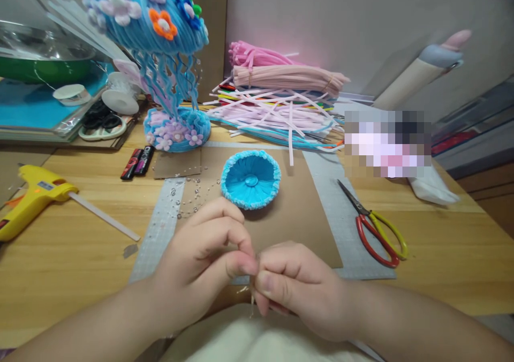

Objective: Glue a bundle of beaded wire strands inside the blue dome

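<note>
The fingertips of my left hand [217,249] and my right hand [293,284] meet low in front of me, both pinched closed. A thin pale strand [252,299] hangs just below them; the rest of it is hidden in the fingers. Beyond my hands, a blue bowl-shaped piece [251,181] with a fluffy rim lies hollow side up on brown cardboard [309,217]. To the left of that piece, fine clear strings with small beads [195,190] spread over the grey cutting mat [160,233].
A yellow glue gun [40,190] lies left, red-and-yellow-handled scissors [379,233] right. Behind stand a blue jellyfish-like decoration with flowers [148,24] and bundles of pipe cleaners [285,78]. Thread spools [120,94], black-handled scissors [102,123] and two small batteries [137,162] sit back left.
</note>
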{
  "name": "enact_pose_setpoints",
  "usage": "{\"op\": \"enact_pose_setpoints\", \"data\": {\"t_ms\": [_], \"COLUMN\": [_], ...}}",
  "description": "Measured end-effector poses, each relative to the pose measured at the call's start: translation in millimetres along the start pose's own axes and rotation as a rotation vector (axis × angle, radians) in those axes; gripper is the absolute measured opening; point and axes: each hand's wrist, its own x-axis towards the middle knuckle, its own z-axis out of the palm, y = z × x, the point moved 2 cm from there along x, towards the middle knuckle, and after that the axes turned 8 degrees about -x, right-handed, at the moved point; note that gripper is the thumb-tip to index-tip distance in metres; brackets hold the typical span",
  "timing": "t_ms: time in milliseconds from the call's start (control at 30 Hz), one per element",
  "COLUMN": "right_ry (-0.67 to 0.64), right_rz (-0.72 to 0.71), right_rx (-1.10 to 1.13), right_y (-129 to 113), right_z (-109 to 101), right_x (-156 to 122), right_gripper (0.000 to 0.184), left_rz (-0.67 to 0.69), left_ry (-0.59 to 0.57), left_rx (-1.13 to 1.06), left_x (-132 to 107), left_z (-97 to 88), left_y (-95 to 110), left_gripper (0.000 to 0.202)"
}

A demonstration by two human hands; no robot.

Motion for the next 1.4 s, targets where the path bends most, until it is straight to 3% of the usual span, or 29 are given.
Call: {"op": "enact_pose_setpoints", "data": {"t_ms": [133,267,433,633,733,867,1067,1200,1400], "right_ry": [-0.081,0.016,0.094,0.028,-0.065,-0.219,-0.303,-0.317,-0.35], "right_rz": [0.055,0.148,0.119,0.184,0.231,0.243,0.192,0.156,0.168], "right_rx": [0.081,0.223,0.283,0.277,0.131,-0.123,-0.22,-0.173,0.076], "right_y": [4,10,10,7,3,-1,0,0,3], "right_z": [1,3,3,0,-2,-2,3,3,2], "right_x": [1,0,0,1,2,1,1,2,2], "right_gripper": [0.044,0.04,0.04,0.042,0.041,0.033,0.027,0.028,0.03], "left_rz": [-0.124,-0.142,-0.156,-0.178,-0.184,-0.309,-0.517,-0.678,-0.85], "left_ry": [-0.085,-0.059,-0.004,-0.123,-0.209,-0.29,-0.306,-0.376,-0.32], "left_rx": [-0.113,-0.133,-0.177,-0.07,-0.03,-0.166,-0.395,-0.613,-0.734], "left_x": [2,2,1,5,6,4,3,0,-5], "left_z": [1.2,-0.5,-2.6,-6.5,-8.5,-5.7,3.3,8.5,8.0], "left_y": [0,-2,-6,0,4,2,-9,-16,-20], "left_gripper": [0.014,0.013,0.002,0.008,0.01,0.008,0.009,0.013,0.029]}}
